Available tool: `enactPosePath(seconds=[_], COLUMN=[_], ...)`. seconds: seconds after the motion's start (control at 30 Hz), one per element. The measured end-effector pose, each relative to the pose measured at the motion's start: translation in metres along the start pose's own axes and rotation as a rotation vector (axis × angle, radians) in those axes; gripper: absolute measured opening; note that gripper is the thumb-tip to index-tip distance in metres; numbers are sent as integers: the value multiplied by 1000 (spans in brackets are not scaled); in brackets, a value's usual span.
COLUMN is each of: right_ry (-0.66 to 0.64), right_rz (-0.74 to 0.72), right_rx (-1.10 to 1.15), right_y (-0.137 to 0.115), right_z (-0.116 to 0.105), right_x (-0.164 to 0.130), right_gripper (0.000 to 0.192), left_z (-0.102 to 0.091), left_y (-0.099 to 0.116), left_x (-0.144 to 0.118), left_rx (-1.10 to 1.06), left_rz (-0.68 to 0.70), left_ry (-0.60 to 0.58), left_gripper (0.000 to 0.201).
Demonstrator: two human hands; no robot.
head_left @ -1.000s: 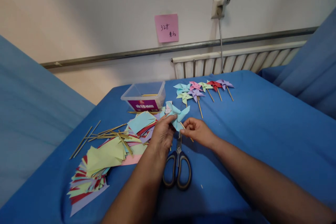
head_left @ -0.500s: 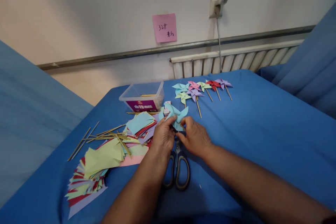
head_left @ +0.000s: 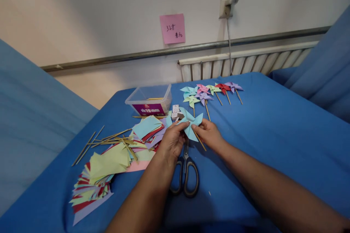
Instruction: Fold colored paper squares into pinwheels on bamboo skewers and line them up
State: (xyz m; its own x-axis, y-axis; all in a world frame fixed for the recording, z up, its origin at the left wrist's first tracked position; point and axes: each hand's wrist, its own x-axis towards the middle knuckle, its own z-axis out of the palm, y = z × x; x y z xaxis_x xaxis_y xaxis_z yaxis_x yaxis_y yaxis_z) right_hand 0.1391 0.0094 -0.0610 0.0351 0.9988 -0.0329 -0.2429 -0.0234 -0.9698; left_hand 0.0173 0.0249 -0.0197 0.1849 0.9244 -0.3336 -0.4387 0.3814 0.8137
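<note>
A light-blue paper pinwheel [head_left: 189, 129] on a thin wooden stick [head_left: 201, 142] is held between my two hands above the table. My left hand [head_left: 175, 136] grips its left side, with the thumb on the paper near the centre. From the right, my right hand [head_left: 209, 133] pinches the pinwheel, its thumb on the front beside the stick. The stick slants down to the right below the paper. Just under my hands lie scissors [head_left: 191, 189] with dark handles, their blades partly hidden by my left hand.
Several finished pinwheels [head_left: 203, 97] lie at the back. A clear plastic box [head_left: 164, 107] with sticks stands back left, near small white boxes [head_left: 175, 108]. Cut paper sheets [head_left: 109, 162] and loose sticks [head_left: 115, 140] spread across the left. Blue curtains [head_left: 32, 123] hang at both sides.
The pinwheel has turned and shifted slightly right, so its face and its stick now show more. My right hand has moved from the stick beneath it to the pinwheel's right side.
</note>
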Motion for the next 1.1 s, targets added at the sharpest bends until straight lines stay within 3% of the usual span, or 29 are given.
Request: enactPosePath(seconds=[0.27,0.53,0.6,0.7,0.77,0.83,0.93,1.1], right_ry=[-122,-214,-184,-38,62,75,37,31], right_rz=[78,49,3,-147,-312,-519,-709,-665], right_rx=[171,95,-25,-391,-648,-833,-1029,-1170], right_y=[-16,-13,-10,-9,-11,-14,-17,-18], right_z=[-5,-13,-15,-14,-10,-4,4,6], right_x=[-2,5,4,-2,-10,-18,-24,-18], right_gripper=[43,44,44,51,71,79,64,41], left_z=[-5,0,0,-2,-3,-4,-3,-1], left_y=[15,20,19,15,11,8,5,3], left_x=[-3,-9,-8,-4,-2,-1,0,-2], left_rx=[59,214,216,177,131,90,52,34], left_rz=[-69,-8,5,32,55,75,87,55], left_ry=[-41,27,39,98,131,138,151,183], left_gripper=[26,25,24,23,21,20,18,18])
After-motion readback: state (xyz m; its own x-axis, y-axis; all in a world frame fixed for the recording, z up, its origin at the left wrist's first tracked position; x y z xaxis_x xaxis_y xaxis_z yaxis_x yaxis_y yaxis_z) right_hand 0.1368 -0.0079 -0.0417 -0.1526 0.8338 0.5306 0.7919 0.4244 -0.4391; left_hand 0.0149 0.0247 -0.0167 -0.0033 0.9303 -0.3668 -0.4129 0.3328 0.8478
